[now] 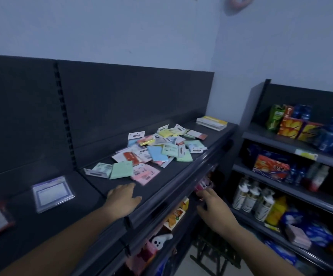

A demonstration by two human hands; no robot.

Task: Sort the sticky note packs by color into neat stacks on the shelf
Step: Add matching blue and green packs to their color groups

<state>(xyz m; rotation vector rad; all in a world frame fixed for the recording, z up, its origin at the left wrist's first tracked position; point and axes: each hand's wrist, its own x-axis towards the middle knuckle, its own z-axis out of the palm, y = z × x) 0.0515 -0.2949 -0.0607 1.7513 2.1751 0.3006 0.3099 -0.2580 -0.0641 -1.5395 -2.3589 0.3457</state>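
My left hand lies flat, fingers relaxed, on the dark grey metal shelf. My right hand hovers off its front edge, fingers loose, holding nothing. Just beyond lies the jumbled heap of pastel sticky note packs, colours mixed. I judge sorting not yet begun. The header labels are too blurred to read.

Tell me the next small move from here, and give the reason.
Probably slide the left hand forward and pick up the pink pack just ahead of its fingers. The sticky note packs lie in one mixed heap on the shelf, no colour stacks show yet, and that pack is nearest. The right hand is below the shelf edge.
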